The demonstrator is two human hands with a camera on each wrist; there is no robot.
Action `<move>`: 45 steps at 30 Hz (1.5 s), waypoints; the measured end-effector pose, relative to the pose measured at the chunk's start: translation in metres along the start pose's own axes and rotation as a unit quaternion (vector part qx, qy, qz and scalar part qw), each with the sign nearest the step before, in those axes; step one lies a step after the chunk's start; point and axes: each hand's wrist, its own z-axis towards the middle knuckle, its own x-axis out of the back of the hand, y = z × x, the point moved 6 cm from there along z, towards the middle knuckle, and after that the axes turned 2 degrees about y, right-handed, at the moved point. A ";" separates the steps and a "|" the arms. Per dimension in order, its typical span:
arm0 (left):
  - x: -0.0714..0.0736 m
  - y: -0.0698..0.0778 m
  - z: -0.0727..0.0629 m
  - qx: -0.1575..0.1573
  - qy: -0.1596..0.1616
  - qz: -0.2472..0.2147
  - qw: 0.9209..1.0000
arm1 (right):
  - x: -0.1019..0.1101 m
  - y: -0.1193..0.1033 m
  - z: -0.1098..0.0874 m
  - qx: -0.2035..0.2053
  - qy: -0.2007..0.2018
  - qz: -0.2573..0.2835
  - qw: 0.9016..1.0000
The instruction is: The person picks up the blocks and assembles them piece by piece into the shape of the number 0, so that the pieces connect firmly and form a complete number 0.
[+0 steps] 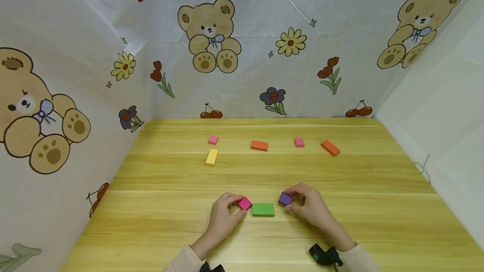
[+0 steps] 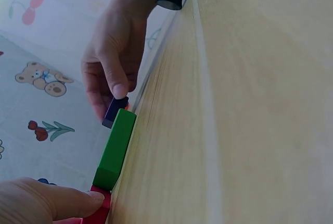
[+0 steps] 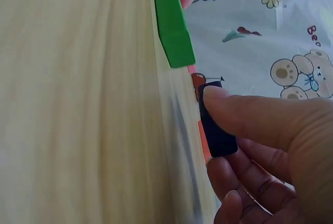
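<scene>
In the head view a green rectangular block (image 1: 263, 210) lies flat on the wooden table, between both hands. My left hand (image 1: 224, 217) pinches a magenta square block (image 1: 244, 203) close to the green block's left end; the left wrist view shows the two blocks side by side at that end. My right hand (image 1: 311, 205) holds a purple square block (image 1: 285, 199) between thumb and fingers. A gap separates this purple block from the green one's right end. In the right wrist view the purple block (image 3: 217, 125) looks dark, and its lower edge meets the fingertips.
Farther back on the table (image 1: 170, 179) lie a yellow block (image 1: 212, 157), a pink block (image 1: 213, 140), an orange block (image 1: 259, 145), a second pink block (image 1: 299, 142) and a second orange block (image 1: 330, 148). A bear-print cloth (image 1: 249, 83) stands behind the table's far edge.
</scene>
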 end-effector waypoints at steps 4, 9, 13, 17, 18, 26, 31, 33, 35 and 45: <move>0.000 0.000 0.000 0.000 0.001 0.001 1.000 | -0.006 0.000 -0.001 -0.007 -0.013 0.005 1.000; 0.000 0.001 0.000 0.000 0.000 0.003 1.000 | -0.012 0.001 -0.001 -0.018 -0.027 -0.001 0.999; 0.000 0.001 0.000 -0.001 0.002 0.004 1.000 | -0.014 -0.001 -0.001 -0.020 -0.027 -0.005 0.999; 0.000 0.000 0.000 -0.002 0.004 0.004 1.000 | -0.015 -0.003 -0.001 -0.019 -0.023 -0.009 1.000; 0.001 0.000 0.000 -0.004 0.005 0.004 1.000 | -0.015 -0.003 -0.001 -0.019 -0.023 -0.011 0.999; 0.000 0.000 0.000 -0.013 0.010 0.003 1.000 | -0.018 -0.004 -0.001 -0.011 -0.025 -0.017 0.999; 0.001 -0.001 0.000 0.003 0.001 0.002 1.000 | -0.019 -0.004 -0.001 -0.006 -0.027 -0.018 0.999; 0.001 -0.001 0.000 0.003 0.000 0.003 1.000 | -0.019 -0.004 -0.001 -0.005 -0.027 -0.019 0.999; 0.001 -0.001 0.000 0.002 0.000 0.004 1.000 | -0.019 -0.003 -0.001 -0.005 -0.029 -0.019 0.999; 0.001 -0.002 0.000 -0.002 0.001 0.002 1.000 | -0.019 0.000 -0.001 -0.010 -0.049 -0.007 0.999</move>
